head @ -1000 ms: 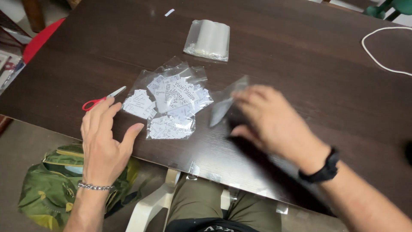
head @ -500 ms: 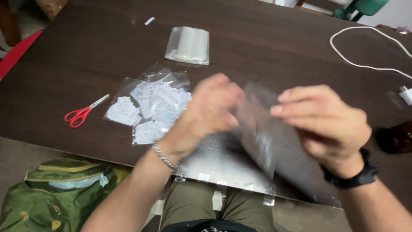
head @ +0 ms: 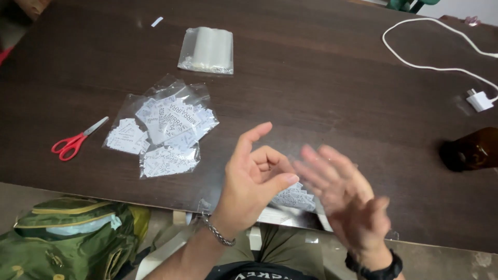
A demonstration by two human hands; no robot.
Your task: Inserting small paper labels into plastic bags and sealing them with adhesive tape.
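Two hands work a clear plastic bag of white paper slips [head: 298, 199] at the counter's [head: 321, 93] near edge. The left hand [head: 257, 173] curls half-closed beside it, fingertips seemingly pinching the bag's edge; the right hand [head: 345, 205], blurred and spread wide, appears to brush over it. The bag looks mid-filling or sealing; pressing its mouth shut would need a steadier two-handed pinch. Filled slip bags [head: 163, 132] lie left of centre, red scissors [head: 75, 140] toward the left edge, empty bags [head: 206, 50] further back. Half a second earlier both hands held the bag raised; now it sits lower.
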